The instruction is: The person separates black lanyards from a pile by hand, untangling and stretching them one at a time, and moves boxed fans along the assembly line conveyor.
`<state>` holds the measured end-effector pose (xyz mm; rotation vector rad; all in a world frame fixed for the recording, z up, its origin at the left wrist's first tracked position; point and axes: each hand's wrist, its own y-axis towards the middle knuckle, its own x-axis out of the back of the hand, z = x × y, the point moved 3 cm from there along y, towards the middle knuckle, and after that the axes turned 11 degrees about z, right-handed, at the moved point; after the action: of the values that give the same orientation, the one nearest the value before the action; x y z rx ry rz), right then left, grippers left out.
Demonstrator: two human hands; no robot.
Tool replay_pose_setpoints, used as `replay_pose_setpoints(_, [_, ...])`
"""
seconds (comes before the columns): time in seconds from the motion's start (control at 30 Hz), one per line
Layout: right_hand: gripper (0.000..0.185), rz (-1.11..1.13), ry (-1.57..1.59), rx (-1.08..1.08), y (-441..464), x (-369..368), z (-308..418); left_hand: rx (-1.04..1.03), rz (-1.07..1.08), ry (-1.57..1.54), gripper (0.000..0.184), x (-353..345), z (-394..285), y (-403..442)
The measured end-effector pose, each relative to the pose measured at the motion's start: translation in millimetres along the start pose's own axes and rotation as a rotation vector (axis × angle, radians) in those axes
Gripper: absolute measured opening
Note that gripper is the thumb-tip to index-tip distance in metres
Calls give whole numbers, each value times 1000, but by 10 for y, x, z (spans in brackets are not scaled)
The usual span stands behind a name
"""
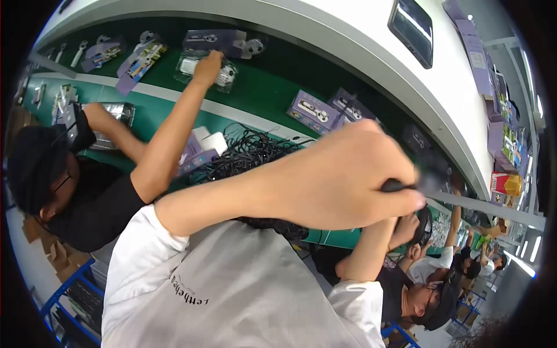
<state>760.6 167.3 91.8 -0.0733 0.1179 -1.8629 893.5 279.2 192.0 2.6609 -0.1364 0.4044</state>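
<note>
My left hand [348, 180] is raised close to the camera, its fingers curled into a fist. A small black piece [392, 185] shows between thumb and forefinger; its kind cannot be made out. My right forearm [370, 252] rises behind the left hand, which hides my right hand and whatever it may hold. Under my left forearm lies a tangled heap of black cables [255, 152] on the green bench. Beyond the fist, purple printed boxes [313, 111] stand on the bench, partly covered by the hand.
A white shelf [348, 43] carrying a phone [412, 32] overhangs the bench. At left, a co-worker's hand [209, 68] touches a clear blister pack [187, 65]. Another co-worker [406, 296] sits close at right. More purple boxes [476, 58] line the shelf.
</note>
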Motion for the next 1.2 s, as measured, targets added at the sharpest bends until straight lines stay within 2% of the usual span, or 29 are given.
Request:
replay_pose_setpoints(0.03, [24,148,-150,101,135,-128,105,39,-111,-107,27,7,-43,-199])
replay_pose_setpoints(0.07, [22,277,-274,217,258,-255,208,68,-189,15,25,112,-138,-409])
replay_pose_setpoints(0.1, [26,189,-343,129,207,-318,236,129,-268,68,22,193,-173,-655])
replay_pose_setpoints(0.13, [25,242,-281,23,147,-286,221,238,-344,66,19,199,-141,-965])
replay_pose_setpoints(0.17, [20,268,-184,30,78,-284,169,366,-408,43,18,161,-47,-1294])
replay_pose_setpoints(0.23, [17,350,-231,69,-25,-367,70,634,-487,-71,19,-130,252,-1990])
replay_pose_setpoints(0.3, [13,448,-322,-23,-122,-525,31,775,-527,-170,24,-405,355,-2368])
replay_pose_setpoints(0.33, [11,444,-433,73,-150,-662,53,803,-536,-195,28,-494,303,-2405])
replay_pose_setpoints(0.37, [11,437,-542,162,-180,-824,63,806,-515,-186,42,-521,227,-2375])
replay_pose_setpoints(0.4, [11,440,-693,164,-202,-979,107,809,-493,-176,57,-550,150,-2346])
replay_pose_setpoints(0.5, [12,491,-644,167,-264,-1387,239,680,-303,-41,55,-656,193,-1953])
replay_pose_setpoints(0.53, [14,447,-611,282,-261,-1483,325,624,-293,2,54,-686,257,-1859])
replay_pose_setpoints(0.6, [13,296,-552,338,-336,-1491,550,424,-361,46,29,-692,326,-1768])
replay_pose_setpoints(0.7, [11,57,-281,405,-539,-1307,609,418,-376,-91,13,-620,229,-1768])
replay_pose_setpoints(0.8, [16,-32,-21,272,-679,-1189,249,424,-322,-280,13,-548,179,-1864])
replay_pose_setpoints(0.83, [15,60,27,212,-686,-1167,52,436,-279,-286,14,-514,140,-1880])
replay_pose_setpoints(0.87, [23,-1,105,163,-710,-1187,-86,449,-233,-294,14,-495,109,-1889])
replay_pose_setpoints(0.9, [33,-63,185,112,-722,-1208,-182,544,-157,-141,15,-481,109,-1889])
replay_pose_setpoints(0.93, [57,-94,44,205,-718,-1178,-165,632,-81,21,17,-461,119,-1881])
replay_pose_setpoints(0.97, [71,-159,-188,272,-755,-1198,-102,680,-41,112,17,-469,142,-1878])
replay_pose_setpoints(1.03, [82,20,-550,257,-651,-1493,221,770,50,296,18,-483,186,-1872])
replay_pose_setpoints(1.1, [88,208,-609,120,-476,-1804,115,755,144,315,16,-495,213,-1830])
replay_pose_setpoints(1.13, [93,198,-500,92,-379,-1894,-6,686,65,320,16,-512,202,-1822])
replay_pose_setpoints(1.17, [87,198,-266,53,-285,-1901,-179,715,103,302,16,-515,198,-1802])
replay_pose_setpoints(1.2, [81,203,-185,80,-247,-1892,-288,746,131,288,15,-478,189,-1804])
